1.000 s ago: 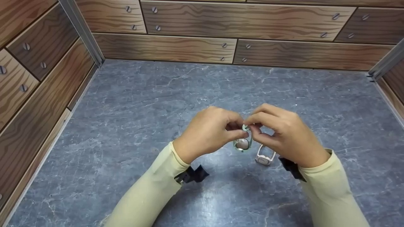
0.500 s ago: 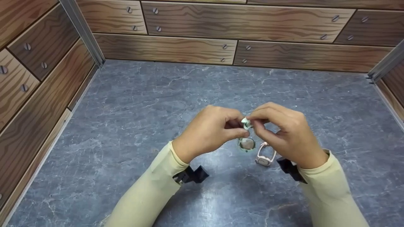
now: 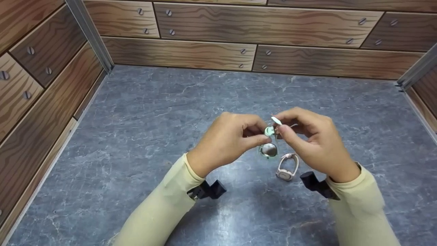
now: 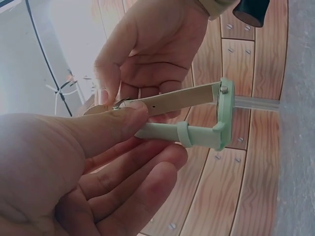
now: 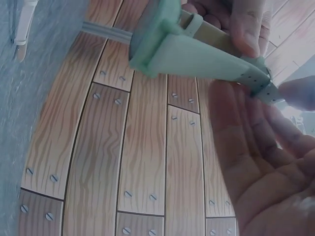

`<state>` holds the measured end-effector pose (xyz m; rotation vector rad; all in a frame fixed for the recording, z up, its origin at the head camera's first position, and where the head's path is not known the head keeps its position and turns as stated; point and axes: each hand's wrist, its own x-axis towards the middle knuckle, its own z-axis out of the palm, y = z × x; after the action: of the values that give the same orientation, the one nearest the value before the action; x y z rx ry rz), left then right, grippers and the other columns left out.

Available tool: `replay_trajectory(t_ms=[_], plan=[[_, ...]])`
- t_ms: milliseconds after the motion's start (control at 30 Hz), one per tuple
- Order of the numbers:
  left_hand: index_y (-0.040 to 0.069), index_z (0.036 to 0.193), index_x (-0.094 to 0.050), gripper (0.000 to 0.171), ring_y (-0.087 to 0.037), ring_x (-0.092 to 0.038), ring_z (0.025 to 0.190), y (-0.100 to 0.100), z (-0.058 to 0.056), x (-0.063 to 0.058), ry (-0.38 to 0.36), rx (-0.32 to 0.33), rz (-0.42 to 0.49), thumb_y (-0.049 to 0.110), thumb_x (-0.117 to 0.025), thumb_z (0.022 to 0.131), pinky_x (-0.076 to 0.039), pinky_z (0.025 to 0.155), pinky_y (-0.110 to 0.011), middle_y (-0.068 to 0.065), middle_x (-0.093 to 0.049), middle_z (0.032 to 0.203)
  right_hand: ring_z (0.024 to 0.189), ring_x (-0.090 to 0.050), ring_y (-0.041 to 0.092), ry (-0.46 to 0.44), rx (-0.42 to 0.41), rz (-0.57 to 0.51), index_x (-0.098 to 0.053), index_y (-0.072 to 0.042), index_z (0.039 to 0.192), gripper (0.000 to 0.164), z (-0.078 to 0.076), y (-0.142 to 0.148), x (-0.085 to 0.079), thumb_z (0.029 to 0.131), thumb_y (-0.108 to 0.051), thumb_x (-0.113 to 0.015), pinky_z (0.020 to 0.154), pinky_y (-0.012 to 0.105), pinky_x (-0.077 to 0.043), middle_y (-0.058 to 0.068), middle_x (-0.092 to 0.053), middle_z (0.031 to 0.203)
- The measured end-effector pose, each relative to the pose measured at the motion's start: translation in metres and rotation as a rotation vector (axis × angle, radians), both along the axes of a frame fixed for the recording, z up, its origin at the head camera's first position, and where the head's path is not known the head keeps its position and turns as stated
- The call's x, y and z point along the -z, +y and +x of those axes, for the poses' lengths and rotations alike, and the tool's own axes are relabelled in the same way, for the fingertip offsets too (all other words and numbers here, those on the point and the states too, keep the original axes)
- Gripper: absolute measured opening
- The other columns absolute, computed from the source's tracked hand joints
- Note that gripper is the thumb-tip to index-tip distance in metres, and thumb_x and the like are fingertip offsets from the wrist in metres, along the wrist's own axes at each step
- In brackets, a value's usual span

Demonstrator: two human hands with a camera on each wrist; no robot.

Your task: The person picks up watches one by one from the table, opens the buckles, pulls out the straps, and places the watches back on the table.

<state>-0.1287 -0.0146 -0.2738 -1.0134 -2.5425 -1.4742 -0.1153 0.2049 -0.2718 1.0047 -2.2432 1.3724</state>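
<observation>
A mint-green wristwatch [image 3: 269, 150] hangs above the table between both hands, its round case lowest. My left hand [image 3: 232, 138] pinches the strap close to the metal buckle [image 4: 120, 103], thumb on top. The strap's holed tip [image 5: 269, 93] is pinched between thumb and finger of my right hand [image 3: 314, 140], and it sticks up past the buckle in the head view. A loop [image 4: 183, 133] sits on the other strap half, nearer the case. The left thumb partly hides the buckle in the left wrist view.
A pale pink watch [image 3: 286, 175] with its strap in a closed ring stands on the grey marbled table [image 3: 164, 112], just below the right hand. Wood-patterned panels [image 3: 205, 53] wall the back and sides. Black wrist cameras [image 3: 216, 189] jut from both sleeves.
My right hand has turned and shifted slightly right and up, lifting the strap tip away from the buckle. The green watch has moved a little right and up; the left hand has barely moved.
</observation>
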Motion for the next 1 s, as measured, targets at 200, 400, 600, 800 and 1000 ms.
replay_trajectory(t_ms=[200, 400, 600, 800, 1000], plan=[[0.014, 0.097, -0.076, 0.008, 0.004, -0.066, 0.074, -0.0007, -0.0003, 0.0007, 0.007, -0.008, -0.054, 0.022, -0.078, 0.094, -0.055, 0.069, -0.016, 0.010, -0.074, 0.085, 0.081, -0.072, 0.011, -0.019, 0.013, 0.056, -0.073, -0.003, 0.107, 0.022, -0.0011, 0.0012, -0.0002, 0.095, 0.012, -0.063, 0.077, 0.020, -0.059, 0.004, -0.074, 0.094], [0.015, 0.110, -0.073, 0.016, 0.004, -0.066, 0.081, -0.0005, -0.0004, 0.0007, -0.009, -0.013, -0.090, 0.024, -0.076, 0.097, -0.055, 0.076, -0.019, 0.011, -0.073, 0.092, 0.080, -0.072, 0.012, -0.040, 0.039, 0.095, -0.074, -0.004, 0.107, 0.018, -0.0031, 0.0008, 0.0008, 0.096, 0.008, -0.066, 0.075, 0.020, -0.060, 0.001, -0.076, 0.093], [0.014, 0.107, -0.067, 0.020, 0.003, -0.066, 0.084, 0.0012, -0.0004, 0.0018, 0.015, -0.030, -0.049, 0.030, -0.075, 0.097, -0.054, 0.079, -0.018, 0.010, -0.071, 0.093, 0.079, -0.073, 0.011, -0.085, 0.024, 0.105, -0.074, -0.005, 0.108, 0.018, -0.0038, 0.0010, 0.0027, 0.096, 0.006, -0.067, 0.071, 0.022, -0.060, 0.001, -0.076, 0.095], [0.013, 0.104, -0.068, 0.018, 0.000, -0.065, 0.085, 0.0027, -0.0006, 0.0031, 0.043, -0.030, -0.052, 0.027, -0.075, 0.097, -0.054, 0.079, -0.017, 0.008, -0.071, 0.095, 0.081, -0.074, 0.011, -0.107, 0.007, 0.104, -0.074, -0.004, 0.110, 0.019, -0.0041, 0.0005, 0.0034, 0.097, 0.007, -0.065, 0.072, 0.023, -0.060, 0.002, -0.077, 0.097], [0.014, 0.102, -0.068, 0.015, 0.001, -0.065, 0.085, 0.0037, -0.0003, 0.0032, 0.019, -0.036, -0.063, 0.025, -0.076, 0.096, -0.057, 0.080, -0.022, 0.009, -0.071, 0.096, 0.080, -0.074, 0.010, -0.101, 0.007, 0.100, -0.074, -0.003, 0.109, 0.018, -0.0045, -0.0003, 0.0033, 0.096, 0.007, -0.066, 0.071, 0.022, -0.060, 0.003, -0.077, 0.097]])
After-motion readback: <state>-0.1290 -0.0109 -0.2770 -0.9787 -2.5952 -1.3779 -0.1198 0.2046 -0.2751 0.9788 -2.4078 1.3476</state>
